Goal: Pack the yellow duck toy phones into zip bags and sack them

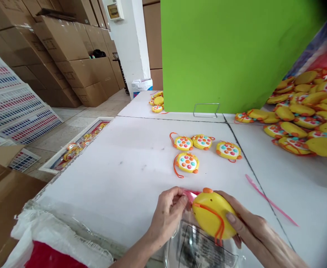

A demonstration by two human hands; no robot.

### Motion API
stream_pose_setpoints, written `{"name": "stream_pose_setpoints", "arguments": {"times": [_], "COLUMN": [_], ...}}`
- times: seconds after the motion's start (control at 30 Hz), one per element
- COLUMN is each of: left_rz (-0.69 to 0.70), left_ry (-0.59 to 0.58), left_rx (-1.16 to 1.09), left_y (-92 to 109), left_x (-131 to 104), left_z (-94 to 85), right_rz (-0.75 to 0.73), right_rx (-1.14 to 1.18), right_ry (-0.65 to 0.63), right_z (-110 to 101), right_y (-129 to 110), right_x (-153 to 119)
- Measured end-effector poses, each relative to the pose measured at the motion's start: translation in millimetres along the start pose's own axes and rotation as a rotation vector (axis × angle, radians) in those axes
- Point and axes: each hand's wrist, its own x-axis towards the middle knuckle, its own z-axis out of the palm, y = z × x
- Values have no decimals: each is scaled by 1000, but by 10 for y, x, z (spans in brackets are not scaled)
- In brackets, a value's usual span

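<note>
In the head view my right hand [251, 223] grips a round yellow plastic toy [208, 217], its plain back facing up and an orange cord lying across it. A small orange knob sticks out at its far end. My left hand [169, 210] is closed in a pinch on the pink edge of a clear plastic bag [196, 249] with dark printing. The toy is over the bag's pink edge; whether it is partly inside I cannot tell. Beyond my hands, several similar toys [188, 162] lie with white faces and coloured buttons up.
A pink strip [272, 201] lies on the white table [110, 156] at right. A large pile of toys [305, 108] stands far right, beside a green panel [230, 52]. More toys [157, 102] sit at the far edge. Cardboard boxes [63, 41] and white crates [15, 96] stand left.
</note>
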Motion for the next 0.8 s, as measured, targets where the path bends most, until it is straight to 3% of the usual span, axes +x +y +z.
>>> {"name": "stream_pose_setpoints", "arguments": {"times": [0.17, 0.33, 0.5, 0.7, 0.8], "left_rz": [32, -22, 6, -56, -73], "left_ry": [8, 8, 20, -4, -9], "left_rx": [-57, -102, -191, -188, -221], "left_y": [-55, -142, -126, -118, -134], "left_x": [-45, -74, -74, -108, -116], "left_z": [70, 134, 118, 150, 187], "right_rz": [-130, -287, -191, -286, -314], "right_rx": [-11, -4, -38, 38, 20], "right_ry": [58, -42, 94, -135, -109], "right_z": [-34, -167, -115, -35, 15], "right_y": [-44, -130, -8, -144, -248], "right_x": [42, 156, 163, 112, 96]}}
